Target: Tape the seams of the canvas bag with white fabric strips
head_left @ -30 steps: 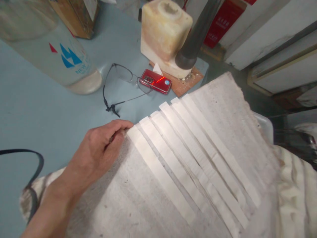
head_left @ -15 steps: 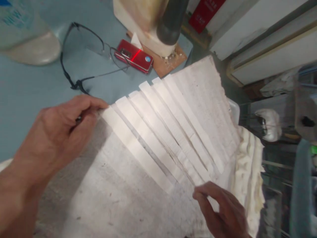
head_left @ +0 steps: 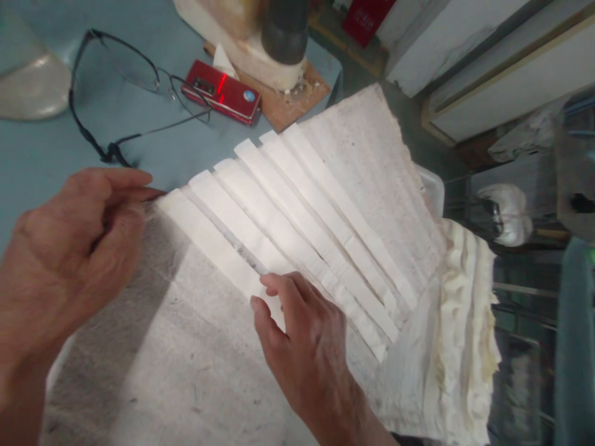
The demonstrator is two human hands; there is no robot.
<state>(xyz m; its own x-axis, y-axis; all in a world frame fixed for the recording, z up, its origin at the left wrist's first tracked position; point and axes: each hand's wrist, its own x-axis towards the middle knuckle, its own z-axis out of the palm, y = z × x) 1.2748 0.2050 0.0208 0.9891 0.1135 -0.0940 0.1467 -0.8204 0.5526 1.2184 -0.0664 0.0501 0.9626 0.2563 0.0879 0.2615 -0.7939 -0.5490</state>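
Note:
Several white paper strips (head_left: 260, 204) lie side by side, slightly fanned, across a large greyish-white, fibrous sheet (head_left: 199, 371). My left hand (head_left: 88, 229) is at the sheet's upper left edge, by the end of the nearest strip (head_left: 195, 232). Its index finger is stretched out and its thumb is apart, with one fingertip at the strip's corner. Over the lower part of that strip hovers my right hand (head_left: 307, 334), thumb and index finger apart and nothing seen between them. It hides the strip's lower end.
Beyond the sheet, eyeglasses (head_left: 111, 148) and a red phone-like device (head_left: 223, 93) lie on the blue table (head_left: 153, 142). A cream block-like object (head_left: 232, 37) with a dark cylinder (head_left: 284, 31) stands on a brown board (head_left: 297, 99). Thick, wavy cream layers (head_left: 458, 310) lie at the right.
My right hand has moved left from the strips' lower ends to the nearest strip, its fingers now apart. My left hand's pinch has loosened. The view has shifted slightly right.

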